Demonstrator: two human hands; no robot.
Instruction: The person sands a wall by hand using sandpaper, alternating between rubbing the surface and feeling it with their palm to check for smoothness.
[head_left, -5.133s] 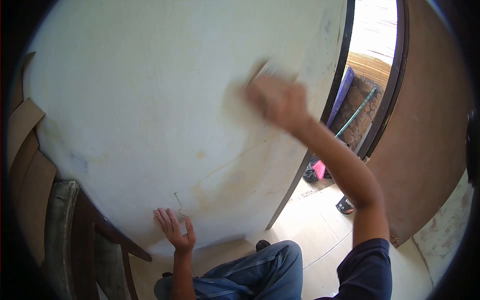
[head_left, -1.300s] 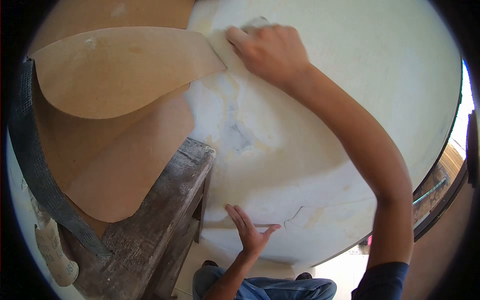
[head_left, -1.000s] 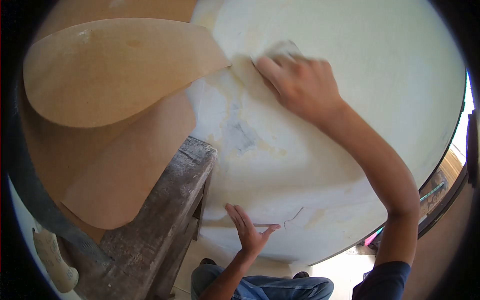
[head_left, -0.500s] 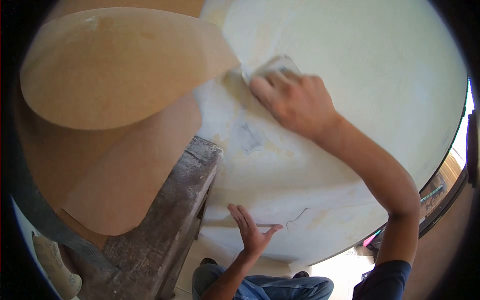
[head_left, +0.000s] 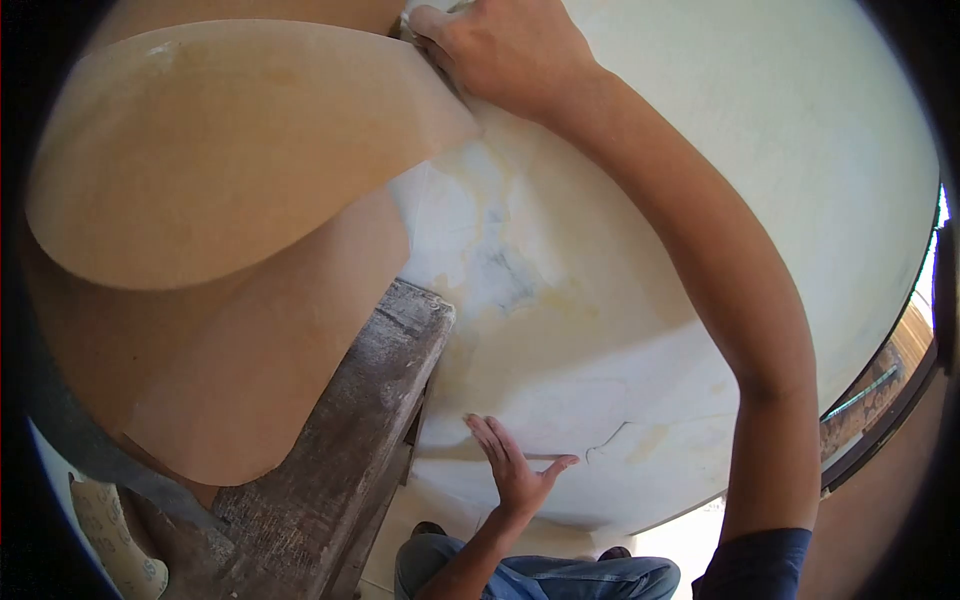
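My right hand (head_left: 510, 55) is at the top of the view, with its fingers wrapped round a pale, dusty sanding pad (head_left: 408, 28). Most of the pad is hidden by the fingers and the sheet's edge. It is on a large, curved, off-white panel (head_left: 620, 260), which has yellowish and grey patches. Low on the panel, my left hand (head_left: 520, 480) lies with fingers stretched and thumb spread, holding nothing. A thin dark crack line (head_left: 608, 440) runs just right of that thumb.
Large curled brown sheets (head_left: 230, 150) fill the upper left. Beneath them stands a worn wooden bench (head_left: 340, 440), its corner close to the panel. A roll of printed-back paper (head_left: 115, 535) is at the lower left. A dark curved strip (head_left: 110, 450) crosses the bench's left side.
My right hand has moved up and to the left with the pad, to the edge of the brown sheet. My left hand keeps its place on the panel; the view has shifted slightly.
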